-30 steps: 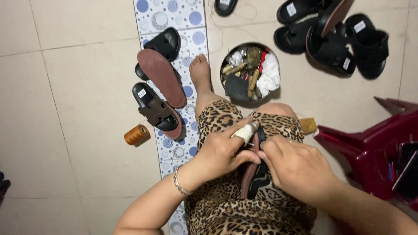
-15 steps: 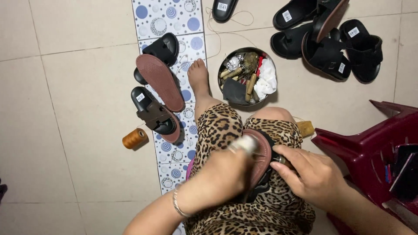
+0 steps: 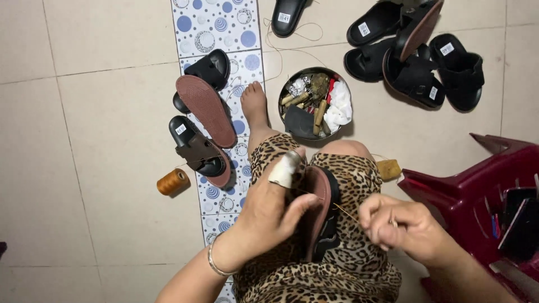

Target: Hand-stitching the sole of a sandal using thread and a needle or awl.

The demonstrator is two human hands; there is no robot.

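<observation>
Left hand [image 3: 275,210] is what I see first: it is closed around a black sandal with a brown sole [image 3: 320,216], holding it on edge over my lap, thumb pressed against the sole and a white wrap on the raised index finger. A silver bracelet [image 3: 216,264] sits on that wrist. To the right, my right hand [image 3: 396,224] is pinched shut on a thin thread [image 3: 345,212] that runs taut from the sandal's edge to the fingertips; I cannot tell whether a needle is between them. Both hands work above a leopard-print skirt [image 3: 348,264], with a bare foot [image 3: 254,106] stretched out onto the floor beyond it. Just right of the foot stands a round tin [image 3: 315,104] filled with tools and a white cloth. Left of the foot, on a strip of blue-dotted tiles [image 3: 216,22], lie two more black sandals and a loose brown sole [image 3: 205,109] resting across them. An orange spool of thread [image 3: 173,181] lies on the floor further left. At the far right a heap of black sandals [image 3: 415,56] is piled up, and near right a dark red plastic stool [image 3: 477,191] lies tipped over beside me.
</observation>
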